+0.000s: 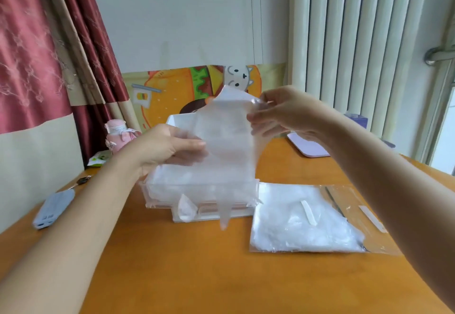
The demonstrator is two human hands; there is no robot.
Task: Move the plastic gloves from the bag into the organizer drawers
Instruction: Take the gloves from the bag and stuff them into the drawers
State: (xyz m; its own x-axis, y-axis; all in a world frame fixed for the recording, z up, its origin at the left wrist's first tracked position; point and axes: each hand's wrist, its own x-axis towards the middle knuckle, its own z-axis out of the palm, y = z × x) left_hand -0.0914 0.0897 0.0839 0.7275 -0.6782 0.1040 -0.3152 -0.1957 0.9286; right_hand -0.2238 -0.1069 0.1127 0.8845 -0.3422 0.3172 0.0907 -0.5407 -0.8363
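Translucent plastic glove (226, 141) hangs limp, pinched by both hands

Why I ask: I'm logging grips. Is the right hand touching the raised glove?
Touching. The head view shows the right hand pinching the raised glove at its top corner.

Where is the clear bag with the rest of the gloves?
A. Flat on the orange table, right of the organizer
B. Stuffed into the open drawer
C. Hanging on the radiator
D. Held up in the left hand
A: the bag lies flat on the table beside the organizer, while the left hand and right hand hold one glove.
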